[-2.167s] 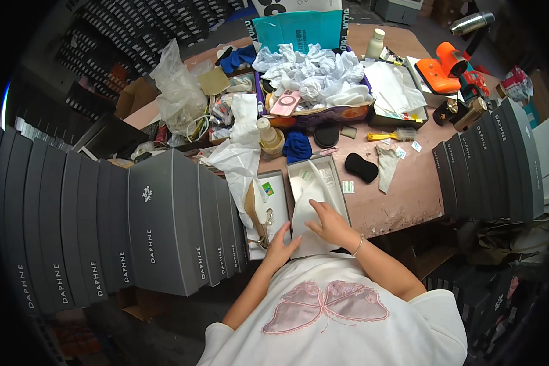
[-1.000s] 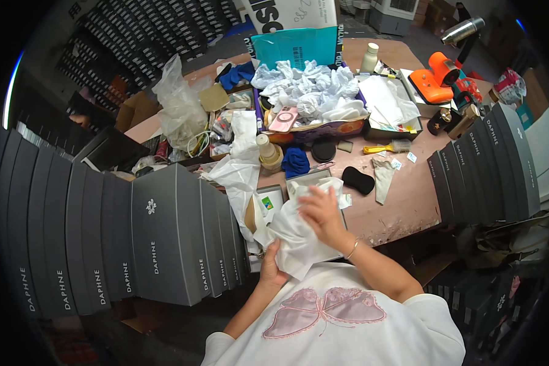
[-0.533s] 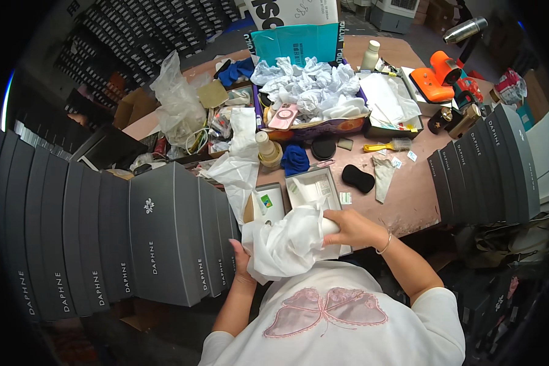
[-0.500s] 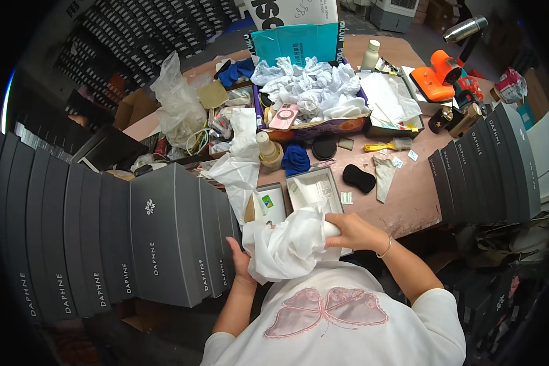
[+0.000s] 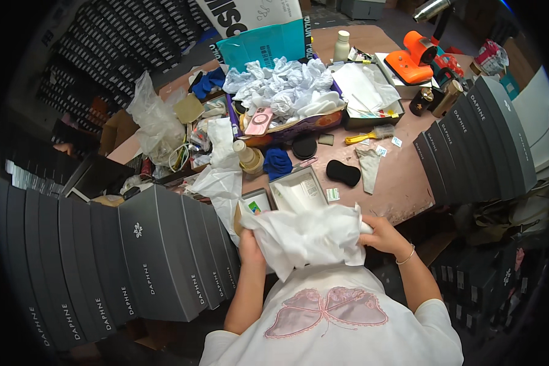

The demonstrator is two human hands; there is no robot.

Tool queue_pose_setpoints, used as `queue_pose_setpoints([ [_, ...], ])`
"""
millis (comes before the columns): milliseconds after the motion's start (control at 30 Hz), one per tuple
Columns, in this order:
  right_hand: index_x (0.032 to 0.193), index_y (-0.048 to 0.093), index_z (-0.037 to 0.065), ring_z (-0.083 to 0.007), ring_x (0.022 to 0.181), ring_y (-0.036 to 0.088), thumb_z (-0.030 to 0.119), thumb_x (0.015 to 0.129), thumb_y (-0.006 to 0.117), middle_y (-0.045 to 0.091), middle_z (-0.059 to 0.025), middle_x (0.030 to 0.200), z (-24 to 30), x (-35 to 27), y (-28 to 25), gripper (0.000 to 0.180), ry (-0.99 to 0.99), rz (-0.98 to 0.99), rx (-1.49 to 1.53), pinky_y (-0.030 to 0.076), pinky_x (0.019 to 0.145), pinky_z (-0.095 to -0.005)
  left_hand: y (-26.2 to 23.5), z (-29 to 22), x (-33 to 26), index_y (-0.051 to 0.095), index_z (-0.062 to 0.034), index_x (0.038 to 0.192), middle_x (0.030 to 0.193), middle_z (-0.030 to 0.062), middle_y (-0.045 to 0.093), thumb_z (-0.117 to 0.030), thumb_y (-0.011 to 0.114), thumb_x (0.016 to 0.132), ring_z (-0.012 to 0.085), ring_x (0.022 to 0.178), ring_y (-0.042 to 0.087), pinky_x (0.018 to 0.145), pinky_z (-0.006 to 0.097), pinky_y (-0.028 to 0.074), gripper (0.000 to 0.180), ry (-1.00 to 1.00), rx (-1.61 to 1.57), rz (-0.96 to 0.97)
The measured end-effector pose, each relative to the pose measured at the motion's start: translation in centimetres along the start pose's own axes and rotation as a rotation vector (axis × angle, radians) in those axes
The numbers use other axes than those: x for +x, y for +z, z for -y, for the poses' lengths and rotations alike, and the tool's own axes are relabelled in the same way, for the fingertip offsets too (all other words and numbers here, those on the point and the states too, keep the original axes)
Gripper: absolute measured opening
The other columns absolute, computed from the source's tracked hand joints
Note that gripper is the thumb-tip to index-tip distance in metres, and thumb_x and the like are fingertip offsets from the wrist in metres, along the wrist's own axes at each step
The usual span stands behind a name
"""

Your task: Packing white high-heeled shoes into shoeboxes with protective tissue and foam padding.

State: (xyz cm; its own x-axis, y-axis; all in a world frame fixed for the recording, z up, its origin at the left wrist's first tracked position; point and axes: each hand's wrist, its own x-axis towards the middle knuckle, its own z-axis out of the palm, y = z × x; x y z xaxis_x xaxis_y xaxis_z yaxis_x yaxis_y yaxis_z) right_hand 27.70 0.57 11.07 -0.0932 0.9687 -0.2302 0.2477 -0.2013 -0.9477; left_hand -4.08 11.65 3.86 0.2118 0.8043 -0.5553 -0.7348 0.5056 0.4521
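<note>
A sheet of thin white tissue paper [image 5: 302, 238] is spread between my hands above the table's near edge, in front of my shirt. My left hand [image 5: 250, 247] is closed at its left edge, its fingertips partly behind the sheet. At the other side my right hand [image 5: 385, 236] grips the paper together with a smooth white end [image 5: 366, 227] that pokes out beside it; the rest of that thing is hidden. Just beyond the paper stands an open shallow white box [image 5: 299, 188] with white paper inside. A second shallow box part [image 5: 256, 200] lies to its left.
Tall rows of dark grey shoe boxes flank me, left [image 5: 158, 256] and right [image 5: 476, 143]. Farther back sit a carton of crumpled white paper [image 5: 280, 85], a pink phone [image 5: 260, 121], a pump bottle [image 5: 248, 157], a black sponge [image 5: 343, 173], a yellow-handled brush [image 5: 369, 134] and an orange device [image 5: 416, 58].
The bunched paper has been spread wider between my hands. My left hand, fingers apart before, has moved up and closed on its edge. My right hand has shifted right. The view has turned slightly.
</note>
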Motion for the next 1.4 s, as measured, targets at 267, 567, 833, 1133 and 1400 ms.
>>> queue_pose_setpoints([
  [267, 0.113, 0.055, 0.0, -0.0071, 0.054, 0.054, 0.026, 0.088, 0.064, 0.058, -0.0023, 0.074, -7.1, -0.9, -3.9, 0.037, 0.292, -0.58, 0.448, 0.045, 0.045, -0.021, 9.0, -0.4, -2.1, 0.057, -0.0024, 0.089, 0.086, 0.0127, 0.062, -0.023, 0.045, 0.095, 0.0307, 0.093, 0.061, 0.106, 0.055, 0.029, 0.024, 1.152, 1.295, 0.448],
  [567, 0.111, 0.06, -0.003, -0.013, 0.059, 0.062, 0.027, 0.076, 0.076, 0.066, -0.0084, 0.082, 1.7, 1.1, -7.5, 0.049, -0.03, 0.113, -0.208, 0.05, 0.052, -0.0257, 8.7, 1.4, 1.0, 0.052, -0.0012, 0.125, 0.116, 0.0089, 0.058, -0.035, 0.053, 0.094, 0.0176, 0.097, 0.057, 0.083, 0.028, 0.047, 0.046, 0.289, 1.076, 0.516],
  [833, 0.097, 0.06, 0.005, -0.0292, 0.078, 0.06, 0.025, 0.072, 0.076, 0.057, -0.0119, 0.088, 5.1, 10.8, 1.4, 0.036, -0.69, -0.172, -0.789, 0.048, 0.067, -0.0379, 2.7, 2.6, -1.6, 0.045, -0.0025, 0.129, 0.117, 0.0119, 0.058, -0.018, 0.065, 0.084, 0.0213, 0.103, 0.06, 0.091, 0.038, 0.05, 0.051, -0.507, 0.567, 0.422],
  [1133, 0.086, 0.053, 0.006, -0.0258, 0.072, 0.061, 0.024, 0.067, 0.072, 0.055, -0.0101, 0.079, 0.1, 10.8, 13.0, 0.033, -0.673, 0.175, -0.841, 0.046, 0.063, -0.0391, -2.2, 4.2, -5.4, 0.053, 0.0016, 0.119, 0.113, 0.0158, 0.061, -0.014, 0.063, 0.078, 0.0282, 0.098, 0.062, 0.089, 0.046, 0.052, 0.045, -0.599, 0.029, 0.264],
  [1400, 0.109, 0.06, -0.003, -0.0379, 0.086, 0.063, 0.022, 0.081, 0.063, 0.065, -0.0206, 0.095, -1.3, 12.0, 7.6, 0.037, -0.375, -0.254, -0.498, 0.049, 0.078, -0.0415, -4.9, 4.2, -5.0, 0.044, 0.0006, 0.124, 0.103, 0.0181, 0.06, -0.024, 0.063, 0.078, 0.0293, 0.089, 0.064, 0.075, 0.041, 0.056, 0.055, -0.444, -0.013, 0.168],
])
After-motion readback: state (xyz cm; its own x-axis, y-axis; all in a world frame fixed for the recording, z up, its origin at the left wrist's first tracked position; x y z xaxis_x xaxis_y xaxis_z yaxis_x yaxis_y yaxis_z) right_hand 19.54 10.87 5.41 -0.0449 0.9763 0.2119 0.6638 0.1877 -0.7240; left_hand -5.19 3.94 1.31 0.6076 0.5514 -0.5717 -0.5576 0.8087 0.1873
